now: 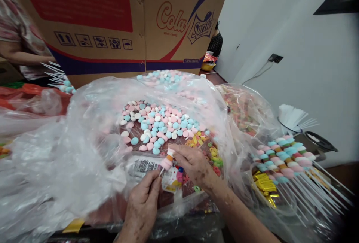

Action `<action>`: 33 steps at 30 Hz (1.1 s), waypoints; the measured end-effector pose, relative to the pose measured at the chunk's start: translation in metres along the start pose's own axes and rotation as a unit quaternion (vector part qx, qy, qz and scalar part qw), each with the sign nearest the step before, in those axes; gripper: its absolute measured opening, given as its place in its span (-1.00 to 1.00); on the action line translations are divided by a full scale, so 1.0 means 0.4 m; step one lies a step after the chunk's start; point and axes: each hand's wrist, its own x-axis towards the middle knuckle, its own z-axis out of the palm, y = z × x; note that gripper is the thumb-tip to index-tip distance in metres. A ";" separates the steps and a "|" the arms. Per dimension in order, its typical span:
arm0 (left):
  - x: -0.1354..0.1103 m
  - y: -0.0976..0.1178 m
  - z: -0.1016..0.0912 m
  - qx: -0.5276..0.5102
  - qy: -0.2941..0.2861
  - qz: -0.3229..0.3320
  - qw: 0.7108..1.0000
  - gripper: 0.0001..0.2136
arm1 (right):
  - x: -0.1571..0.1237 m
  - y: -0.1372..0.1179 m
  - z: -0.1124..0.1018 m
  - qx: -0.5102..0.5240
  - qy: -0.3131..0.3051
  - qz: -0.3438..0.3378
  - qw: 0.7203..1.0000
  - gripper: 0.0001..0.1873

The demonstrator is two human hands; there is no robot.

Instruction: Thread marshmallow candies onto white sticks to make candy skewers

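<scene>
My left hand [143, 203] is closed around the thin white stick of a candy skewer [166, 163], which leans up and to the right. Pink pieces and an orange ring are threaded on it. At its top, the fingertips of my right hand [198, 166] pinch a white marshmallow [170, 153]. Just beyond my hands, pink, blue and white marshmallows [159, 125] lie loose inside an open clear plastic bag [92, 97]. Colourful gummy rings [214, 151] lie to the right of them. A printed packet [146, 165] is partly hidden beneath my hands.
A large cardboard box [106, 14] stands behind the bag. Threaded candy skewers [286, 158] are stacked at right, near gold twist ties [265, 185] and a container of white sticks [293, 117]. Another bag of gummies [241, 108] sits behind. A person's arm [28, 57] shows at left.
</scene>
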 end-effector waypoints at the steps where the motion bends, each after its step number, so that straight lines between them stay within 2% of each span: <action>1: 0.000 -0.001 0.000 -0.003 -0.002 0.000 1.000 -0.76 | -0.005 0.000 0.008 0.000 0.002 -0.007 1.000 -0.63; 5: 0.001 -0.005 -0.001 -0.002 0.000 0.005 1.000 -0.77 | -0.022 -0.007 0.035 0.009 -0.007 -0.013 1.000 -0.63; 8: 0.002 -0.008 -0.003 0.005 0.009 0.006 1.000 -0.78 | -0.027 -0.020 0.034 0.023 -0.041 -0.006 0.999 -0.63; 11: 0.003 -0.012 -0.004 -0.013 0.005 0.005 1.000 -0.78 | -0.021 -0.026 -0.001 0.047 -0.070 0.009 0.996 -0.64; 13: 0.002 -0.015 -0.005 -0.037 -0.011 0.001 0.999 -0.77 | -0.012 -0.015 -0.048 0.040 -0.034 0.032 0.998 -0.66; 16: 0.000 -0.020 -0.007 -0.049 -0.031 0.003 0.998 -0.76 | 0.000 0.025 -0.136 -0.068 0.061 0.088 0.992 -0.70; 18: 0.000 -0.024 -0.008 -0.040 -0.032 0.015 0.999 -0.78 | 0.003 0.058 -0.184 -0.194 0.028 0.118 0.974 -0.75; 20: 0.001 -0.028 -0.009 -0.038 -0.039 0.027 0.998 -0.78 | -0.001 0.084 -0.207 -0.307 -0.057 0.129 0.941 -0.75; 23: 0.002 -0.034 -0.007 -0.043 -0.051 0.028 0.997 -0.76 | -0.012 0.104 -0.197 -0.393 -0.158 0.122 0.897 -0.78; 25: 0.001 -0.037 -0.005 -0.040 -0.045 0.023 0.998 -0.75 | -0.017 0.105 -0.178 -0.419 -0.183 0.130 0.880 -0.81; 29: 0.001 -0.040 -0.007 -0.036 -0.035 0.022 0.999 -0.75 | -0.008 0.098 -0.152 -0.437 -0.163 0.142 0.873 -0.79; 33: 0.002 -0.041 -0.011 -0.032 -0.065 0.025 0.997 -0.75 | 0.007 0.105 -0.131 -0.442 -0.144 0.112 0.878 -0.76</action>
